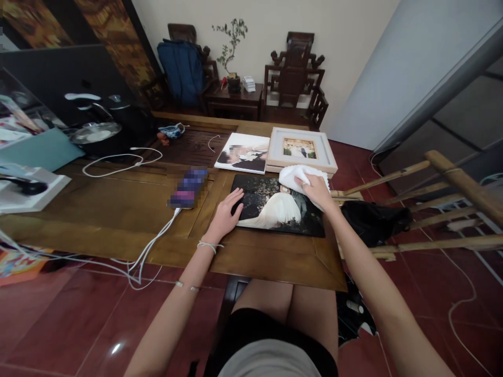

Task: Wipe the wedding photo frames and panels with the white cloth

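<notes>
L hand flat, fingers spread on print edge; R hand grips cloth. Risk: print skids toward frame beyond R fingers if L pressure is too light.

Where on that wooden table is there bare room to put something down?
Bare wood lies left of the left hand, between the white charging cable and the table's near edge. Crowded: the far right, with the dark photo print, white-framed picture and white cloth.

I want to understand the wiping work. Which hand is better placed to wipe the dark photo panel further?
Probably the right hand: it already holds the white cloth at the upper right of the dark photo panel. The left hand lies flat on the panel's left edge, seemingly steadying it, with no cloth.
</notes>
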The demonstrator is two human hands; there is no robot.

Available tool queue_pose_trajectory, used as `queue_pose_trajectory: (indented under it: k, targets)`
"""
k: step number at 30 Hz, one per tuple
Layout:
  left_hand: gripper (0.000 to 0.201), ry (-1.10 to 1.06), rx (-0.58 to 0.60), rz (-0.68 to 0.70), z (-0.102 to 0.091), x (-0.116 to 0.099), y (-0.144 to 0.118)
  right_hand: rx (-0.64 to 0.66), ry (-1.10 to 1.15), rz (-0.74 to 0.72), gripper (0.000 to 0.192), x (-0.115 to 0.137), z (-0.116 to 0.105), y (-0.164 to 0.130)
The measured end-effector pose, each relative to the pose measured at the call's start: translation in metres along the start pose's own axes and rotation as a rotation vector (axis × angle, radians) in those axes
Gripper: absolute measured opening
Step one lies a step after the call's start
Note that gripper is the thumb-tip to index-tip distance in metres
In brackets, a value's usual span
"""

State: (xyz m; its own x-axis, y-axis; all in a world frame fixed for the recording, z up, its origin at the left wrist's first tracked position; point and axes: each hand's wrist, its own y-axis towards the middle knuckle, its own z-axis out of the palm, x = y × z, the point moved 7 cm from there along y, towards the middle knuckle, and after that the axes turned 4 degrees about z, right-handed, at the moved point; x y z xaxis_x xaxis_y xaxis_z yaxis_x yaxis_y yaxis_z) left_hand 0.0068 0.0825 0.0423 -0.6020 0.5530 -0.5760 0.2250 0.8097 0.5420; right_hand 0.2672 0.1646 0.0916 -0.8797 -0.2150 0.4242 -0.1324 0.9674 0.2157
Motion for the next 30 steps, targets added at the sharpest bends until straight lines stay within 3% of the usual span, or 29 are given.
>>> queue_pose_trajectory:
  k: [3,8,11,14,17,21,25,28,30]
  targets:
    - [0.033,-0.003,-0.004,-0.003,0.000,-0.001,0.000,-0.001,0.014,-0.031,0.031,0.003,0.002,-0.026]
    - [0.032,0.009,-0.019,-0.004,0.000,-0.002,0.000,0.020,-0.001,-0.100,0.029,0.021,-0.003,-0.108]
    - [0.033,0.015,-0.022,0.000,0.000,-0.002,0.000,0.111,0.034,-0.141,0.026,0.036,-0.006,-0.149]
    - [0.033,0.020,-0.017,0.008,0.000,-0.001,0.000,0.212,0.123,-0.157,0.024,0.045,-0.006,-0.162]
    - [0.033,0.024,-0.011,0.006,-0.001,0.000,0.000,0.187,0.152,-0.114,0.027,0.037,-0.008,-0.138]
    - [0.033,0.020,0.000,0.004,-0.002,-0.001,0.001,0.103,0.142,0.009,0.037,0.008,-0.009,-0.071]
    - [0.033,0.008,0.003,-0.001,-0.002,-0.002,0.001,0.057,0.090,0.071,0.034,-0.012,-0.009,-0.009]
    - [0.033,0.004,0.007,-0.007,-0.002,-0.001,0.001,0.044,0.067,0.065,0.031,-0.014,-0.007,0.011]
    - [0.033,0.002,0.007,-0.012,-0.001,-0.001,0.001,0.044,0.040,0.033,0.031,-0.010,-0.004,0.005]
